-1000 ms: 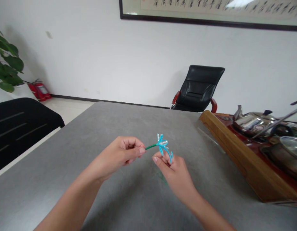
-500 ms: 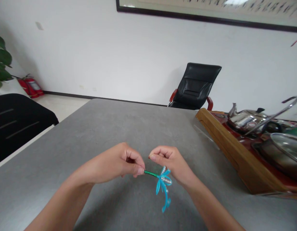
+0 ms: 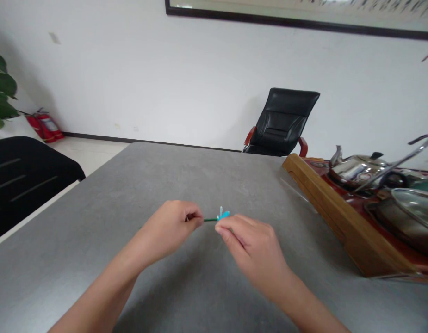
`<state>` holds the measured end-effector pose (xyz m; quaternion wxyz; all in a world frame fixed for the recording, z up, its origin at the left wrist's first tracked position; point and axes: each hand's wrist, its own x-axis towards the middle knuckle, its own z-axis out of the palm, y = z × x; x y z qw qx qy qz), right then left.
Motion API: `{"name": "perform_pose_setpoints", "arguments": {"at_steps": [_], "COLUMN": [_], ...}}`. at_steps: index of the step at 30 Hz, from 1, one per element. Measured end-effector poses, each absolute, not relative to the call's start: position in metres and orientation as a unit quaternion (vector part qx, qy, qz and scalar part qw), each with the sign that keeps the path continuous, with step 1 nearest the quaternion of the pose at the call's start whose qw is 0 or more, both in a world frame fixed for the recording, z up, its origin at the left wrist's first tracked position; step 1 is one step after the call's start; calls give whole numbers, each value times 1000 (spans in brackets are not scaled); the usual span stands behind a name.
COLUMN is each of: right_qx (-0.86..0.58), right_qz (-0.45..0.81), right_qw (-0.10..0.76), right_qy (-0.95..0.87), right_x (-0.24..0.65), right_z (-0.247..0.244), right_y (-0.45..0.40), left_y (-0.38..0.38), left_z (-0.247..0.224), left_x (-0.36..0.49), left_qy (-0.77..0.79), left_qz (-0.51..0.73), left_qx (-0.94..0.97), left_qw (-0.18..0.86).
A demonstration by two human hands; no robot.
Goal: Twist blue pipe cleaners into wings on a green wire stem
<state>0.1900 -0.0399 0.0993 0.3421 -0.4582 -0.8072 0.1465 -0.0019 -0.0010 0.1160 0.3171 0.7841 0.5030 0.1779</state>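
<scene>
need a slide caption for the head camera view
Left hand pinches the green stem of a blue pipe-cleaner flower, right hand partly hiding its petals, over a grey tabletop

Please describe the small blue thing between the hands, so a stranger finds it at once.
On the grey table, two bare hands nearly meet. Between them sits a pipe-cleaner flower: the left hand pinches its green stem, and only its turquoise petals show by the right hand.

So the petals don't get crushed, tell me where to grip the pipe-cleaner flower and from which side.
Grip the green stem from the left, where the left hand pinches it: the stem is a thin, straight, bare length lying sideways, while the blue petals at its far end sit at the right hand.
</scene>
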Motion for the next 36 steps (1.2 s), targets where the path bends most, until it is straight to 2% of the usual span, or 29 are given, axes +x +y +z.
{"name": "perform_pose_setpoints", "arguments": {"at_steps": [5,12,23,36], "right_qx": [-476,-504,-513,-466], "right_qz": [35,12,151,260], "right_qw": [305,287,320,362], "right_qy": [-824,-815,-782,-765], "right_x": [184,181,189,200], "right_z": [91,82,73,78], "right_y": [-44,-40,-29,-13], "left_y": [3,3,1,-4], "left_z": [117,121,122,129], "left_x": [0,2,0,-1], "left_qy": [547,511,456,416], "left_qz": [273,330,310,258], "left_qx": [729,663,610,643], "left_qw": [308,436,569,590]}}
